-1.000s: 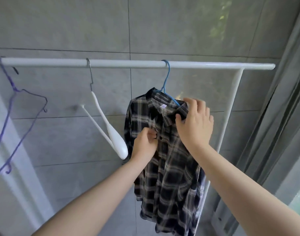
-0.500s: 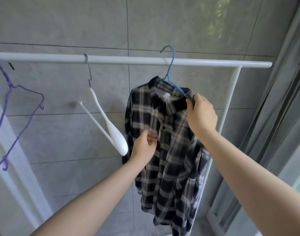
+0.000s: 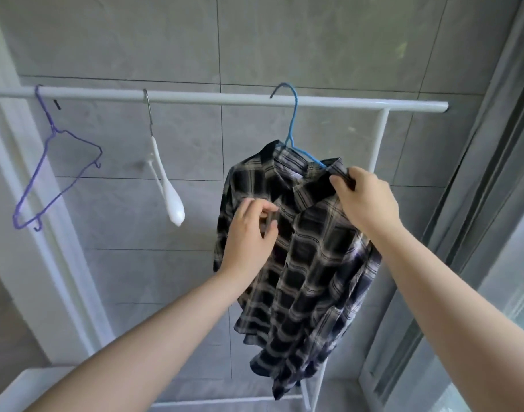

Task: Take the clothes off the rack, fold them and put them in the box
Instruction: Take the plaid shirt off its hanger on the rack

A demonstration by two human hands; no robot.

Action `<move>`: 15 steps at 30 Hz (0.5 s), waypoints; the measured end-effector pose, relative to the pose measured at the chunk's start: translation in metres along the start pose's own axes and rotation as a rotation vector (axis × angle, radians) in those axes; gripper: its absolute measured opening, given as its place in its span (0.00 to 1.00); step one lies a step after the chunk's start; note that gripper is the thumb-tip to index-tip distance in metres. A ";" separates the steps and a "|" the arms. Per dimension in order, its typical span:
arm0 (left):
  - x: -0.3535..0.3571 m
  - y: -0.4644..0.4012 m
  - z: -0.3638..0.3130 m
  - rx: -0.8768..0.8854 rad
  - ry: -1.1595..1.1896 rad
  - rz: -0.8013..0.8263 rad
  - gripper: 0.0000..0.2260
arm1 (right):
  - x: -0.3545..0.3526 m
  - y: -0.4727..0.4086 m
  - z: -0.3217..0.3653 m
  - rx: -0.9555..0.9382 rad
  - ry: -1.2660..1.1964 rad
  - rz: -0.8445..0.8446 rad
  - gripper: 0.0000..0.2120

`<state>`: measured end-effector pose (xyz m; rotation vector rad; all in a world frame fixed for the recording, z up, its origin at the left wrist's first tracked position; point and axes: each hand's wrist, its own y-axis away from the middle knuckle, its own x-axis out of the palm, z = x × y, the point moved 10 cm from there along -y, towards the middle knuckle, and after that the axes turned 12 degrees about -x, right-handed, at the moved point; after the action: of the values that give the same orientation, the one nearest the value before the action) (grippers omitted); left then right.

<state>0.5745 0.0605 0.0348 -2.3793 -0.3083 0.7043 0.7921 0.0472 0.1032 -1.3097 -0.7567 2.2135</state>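
A dark plaid shirt (image 3: 308, 263) hangs on a blue wire hanger (image 3: 293, 123). The hanger's hook sits just above the white rack bar (image 3: 225, 98), lifted off it. My right hand (image 3: 365, 197) grips the shirt's right shoulder together with the hanger end. My left hand (image 3: 252, 236) rests on the shirt front near the buttons, fingers curled and pinching the placket. No box is in view.
An empty purple wire hanger (image 3: 52, 173) and an empty white plastic hanger (image 3: 165, 179) hang on the bar to the left. A grey tiled wall stands behind. The rack's right post (image 3: 378, 138) and a grey curtain (image 3: 478, 173) are at the right. A white ledge (image 3: 14, 391) lies at lower left.
The blue hanger's hook has risen off the bar with the shirt, lifted by my right hand. My left hand has stayed on the shirt front. The camera has tilted and pulled back.
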 end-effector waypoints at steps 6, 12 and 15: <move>0.006 0.053 -0.102 0.355 -0.356 -0.084 0.19 | -0.047 0.057 -0.029 -0.089 -0.131 0.088 0.19; 0.016 0.088 -0.127 0.396 -0.657 -0.004 0.12 | -0.072 0.089 -0.041 -0.123 -0.203 0.192 0.14; 0.006 0.102 -0.138 0.384 -0.680 0.015 0.11 | -0.080 0.099 -0.042 -0.130 -0.268 0.217 0.15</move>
<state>0.6609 -0.0856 0.0587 -1.7254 -0.3917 1.4308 0.8542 -0.0673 0.0726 -1.2183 -0.9063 2.5879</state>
